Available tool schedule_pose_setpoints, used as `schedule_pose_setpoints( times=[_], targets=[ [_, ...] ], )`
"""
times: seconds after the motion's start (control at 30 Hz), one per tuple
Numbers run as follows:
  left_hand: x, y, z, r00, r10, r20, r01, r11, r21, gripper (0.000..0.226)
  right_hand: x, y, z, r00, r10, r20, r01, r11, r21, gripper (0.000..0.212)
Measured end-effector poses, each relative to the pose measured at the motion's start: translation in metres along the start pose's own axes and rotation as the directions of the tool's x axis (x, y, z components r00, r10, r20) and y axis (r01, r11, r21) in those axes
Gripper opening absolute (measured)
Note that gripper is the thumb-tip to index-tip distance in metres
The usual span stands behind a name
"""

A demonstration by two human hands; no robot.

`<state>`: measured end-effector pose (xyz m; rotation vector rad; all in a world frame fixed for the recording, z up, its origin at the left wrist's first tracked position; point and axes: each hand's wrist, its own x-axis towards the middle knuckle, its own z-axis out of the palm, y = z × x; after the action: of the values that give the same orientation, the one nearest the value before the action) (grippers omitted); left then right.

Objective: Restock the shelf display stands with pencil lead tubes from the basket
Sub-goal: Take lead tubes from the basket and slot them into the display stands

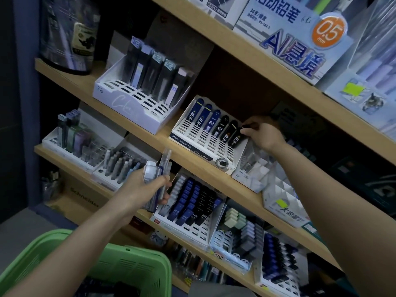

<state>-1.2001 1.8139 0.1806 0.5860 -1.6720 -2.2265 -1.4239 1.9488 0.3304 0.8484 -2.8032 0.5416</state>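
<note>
Partway through, at a guess. Counting six tubes across the back row of the white display stand, with every forward slot bare; plenty of bare slots too in the pale stand up-left. Pinching top end of a black lead tube with right hand, thumb and fingers curled onto it, at rightmost back slot; seated or nearly, can't tell which. Gripping a bunch of clear lead tubes in left hand, fingers wrapped round, below and left of that stand, well apart from right hand. Green basket at lower left, just beside left forearm; something dark inside, count unreadable. Expect many more placements before calling it done.
</note>
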Motion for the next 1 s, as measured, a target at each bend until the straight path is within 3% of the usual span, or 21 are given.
schedule_pose_setpoints(
  times=[0.23,0.43,0.67,0.83,0.93,1.0],
  targets=[
    [-0.002,0.0,-0.003,1.0,-0.006,-0.012,0.007,1.0,0.016,0.008,0.001,-0.001,-0.007,0.999,0.01,0.044,-0.013,0.998,0.061,0.027],
    [-0.003,-0.001,-0.002,1.0,-0.005,-0.016,0.006,1.0,0.019,0.007,-0.003,0.0,0.007,0.994,-0.082,-0.066,0.077,0.994,-0.083,0.017],
    [-0.006,0.001,-0.002,1.0,0.001,-0.002,-0.001,1.0,0.01,0.008,-0.012,-0.001,0.009,0.992,-0.061,-0.107,0.043,0.985,-0.168,0.019],
    [-0.014,0.004,0.0,0.998,0.031,0.046,-0.031,0.999,0.006,0.01,-0.035,-0.019,0.005,0.928,-0.28,-0.247,0.2,0.931,-0.305,0.022],
    [-0.019,0.004,0.0,0.997,0.039,0.072,-0.039,0.999,0.003,0.013,-0.061,-0.043,0.008,0.884,-0.389,-0.26,0.344,0.917,-0.201,0.019],
    [-0.021,0.005,-0.001,0.995,0.041,0.088,-0.042,0.999,0.015,0.014,-0.085,-0.061,0.015,0.918,-0.371,-0.142,0.372,0.928,-0.022,0.017]
  ],
)
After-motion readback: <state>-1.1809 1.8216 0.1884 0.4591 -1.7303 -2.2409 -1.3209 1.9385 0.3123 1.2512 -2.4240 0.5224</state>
